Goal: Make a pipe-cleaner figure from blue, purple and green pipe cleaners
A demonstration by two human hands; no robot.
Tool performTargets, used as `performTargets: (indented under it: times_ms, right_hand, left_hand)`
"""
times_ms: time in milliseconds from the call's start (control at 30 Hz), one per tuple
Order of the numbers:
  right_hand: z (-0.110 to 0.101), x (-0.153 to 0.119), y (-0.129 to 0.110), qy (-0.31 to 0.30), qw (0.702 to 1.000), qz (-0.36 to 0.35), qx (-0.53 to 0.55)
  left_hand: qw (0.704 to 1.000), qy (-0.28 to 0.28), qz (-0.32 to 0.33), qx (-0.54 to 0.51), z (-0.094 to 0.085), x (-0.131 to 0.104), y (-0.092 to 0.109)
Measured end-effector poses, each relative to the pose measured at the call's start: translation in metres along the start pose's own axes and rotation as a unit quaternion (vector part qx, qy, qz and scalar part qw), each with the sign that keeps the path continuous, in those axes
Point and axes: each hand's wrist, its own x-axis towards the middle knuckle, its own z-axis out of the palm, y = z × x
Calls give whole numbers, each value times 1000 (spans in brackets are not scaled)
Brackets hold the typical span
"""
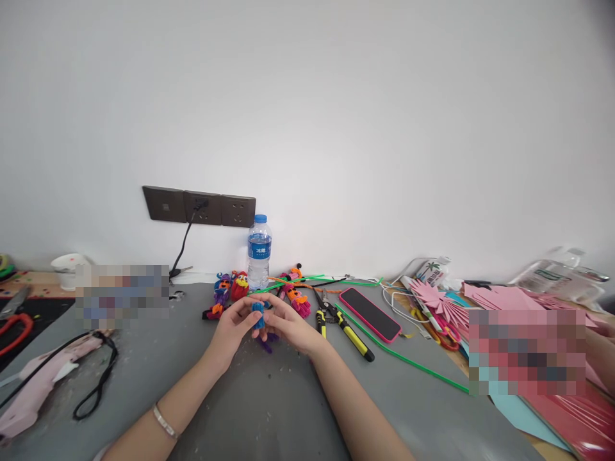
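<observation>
Both hands meet at the middle of the grey mat, pinching a small blue coil of fuzzy pipe cleaner (258, 315). My left hand (236, 323) grips it from the left side, and my right hand (288, 323) closes on it from the right. A purple fuzzy piece (267, 344) pokes out below the fingers; whether it joins the blue coil I cannot tell. Just behind the hands stand finished-looking pipe cleaner figures: a purple and orange one (222, 291), a red one (239, 285) and a pink and orange one (296, 298).
A water bottle (260, 256) stands by the wall. Right of my hands lie yellow-black pliers (353, 336), a phone (369, 314) and a green pipe cleaner (408, 358). A pink glue gun (48, 384) with a black cord is at left. Pink folded paper (439, 301) and another person's arm (600, 349) are at right.
</observation>
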Motion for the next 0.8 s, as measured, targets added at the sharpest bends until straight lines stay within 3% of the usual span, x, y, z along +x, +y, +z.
performTargets:
  times_ms: [200, 433, 800]
  right_hand:
    - [-7, -2, -1, 75, 997, 2, -26]
    - [-1, -3, -4, 68, 998, 0, -4]
    - [0, 0, -3, 60, 998, -25, -11]
  left_hand:
    - [999, -10, 26, 27, 4, -2, 0]
    - [991, -3, 104, 88, -3, 1, -12]
    - [995, 21, 66, 69, 4, -2, -6]
